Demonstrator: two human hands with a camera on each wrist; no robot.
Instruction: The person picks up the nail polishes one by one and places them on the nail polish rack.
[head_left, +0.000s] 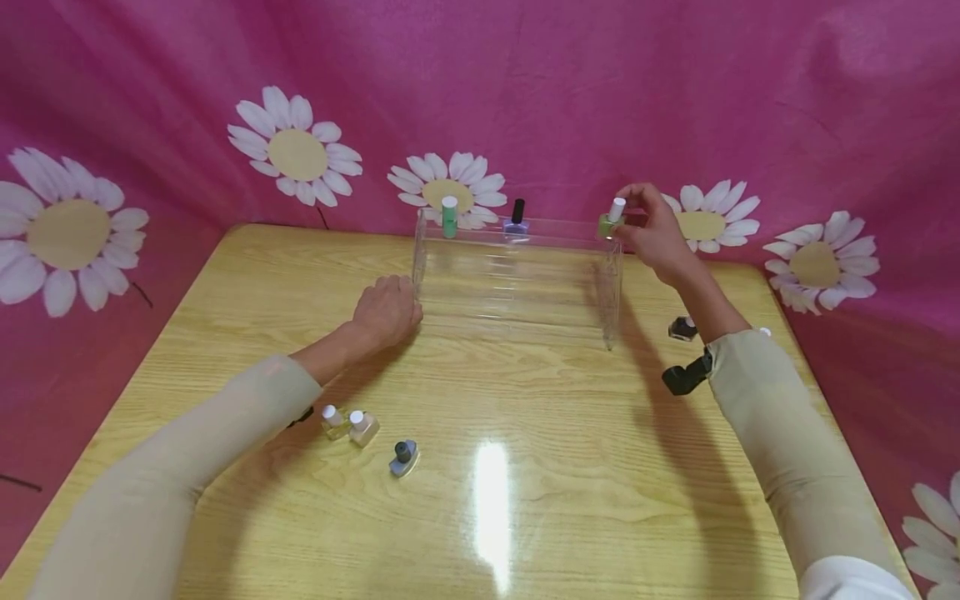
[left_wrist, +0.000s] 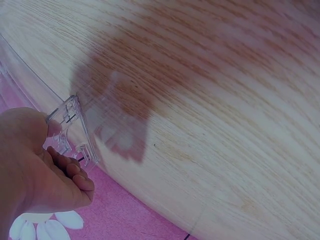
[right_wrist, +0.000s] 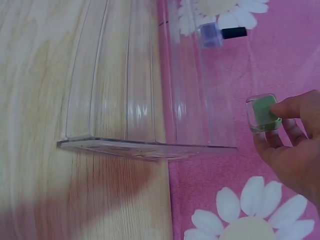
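A clear acrylic tiered rack [head_left: 517, 287] stands on the table, with a mint-green nail polish bottle [head_left: 449, 218] and a lilac nail polish bottle [head_left: 516, 223] on its top tier. At the rack's left end, my left hand [head_left: 386, 312] grips the side panel [left_wrist: 82, 122] with curled fingers. My right hand [head_left: 656, 233] pinches a light green nail polish bottle [right_wrist: 264, 112] with a white cap. It holds this bottle by the top tier's right end; in the right wrist view the bottle appears apart from the rack.
Yellow [head_left: 335, 423], beige [head_left: 363, 428] and grey-blue [head_left: 404, 458] polish bottles stand at the front left of the wooden table [head_left: 585, 467]. Dark bottles [head_left: 682, 328] lie near my right forearm. Behind the table hangs a pink daisy-print cloth [head_left: 570, 108].
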